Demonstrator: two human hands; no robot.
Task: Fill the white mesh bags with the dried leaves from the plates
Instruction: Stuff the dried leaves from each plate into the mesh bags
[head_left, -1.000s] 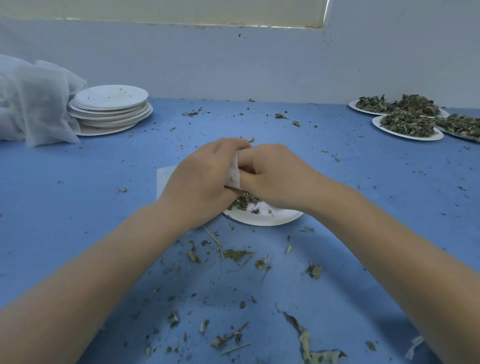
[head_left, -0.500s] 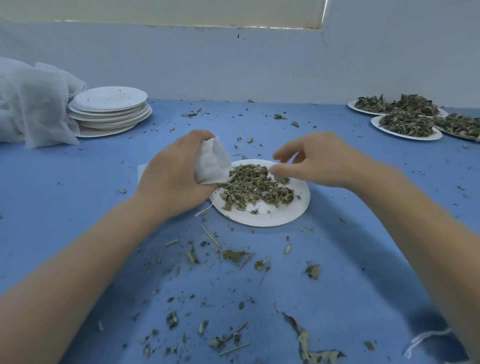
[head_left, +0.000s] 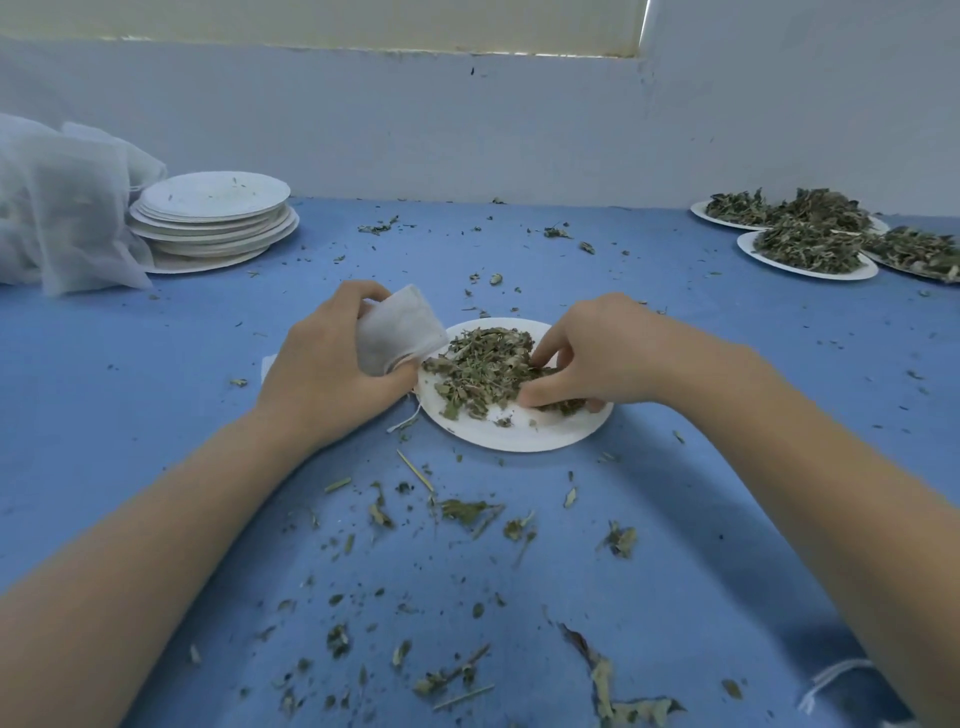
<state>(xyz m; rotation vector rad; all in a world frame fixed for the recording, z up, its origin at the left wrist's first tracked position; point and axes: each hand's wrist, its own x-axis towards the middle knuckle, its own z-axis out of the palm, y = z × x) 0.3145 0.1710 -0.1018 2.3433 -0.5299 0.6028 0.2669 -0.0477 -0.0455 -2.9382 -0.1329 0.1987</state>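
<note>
Small white mesh bag (head_left: 400, 330), soft woven pouch, gripped in left hand (head_left: 332, 364) at left rim of round white plate (head_left: 519, 436), mid bench (head_left: 156, 405). Crumbly dried leaves (head_left: 478, 364) heaped on plate. Right hand (head_left: 597, 353) palm-down, fingers curled, pinching into leaves. Stacked plates (head_left: 213, 218) far-left corner.

Plate stack (head_left: 213, 221) far left; leaf plates (head_left: 810, 254) far right.
</note>
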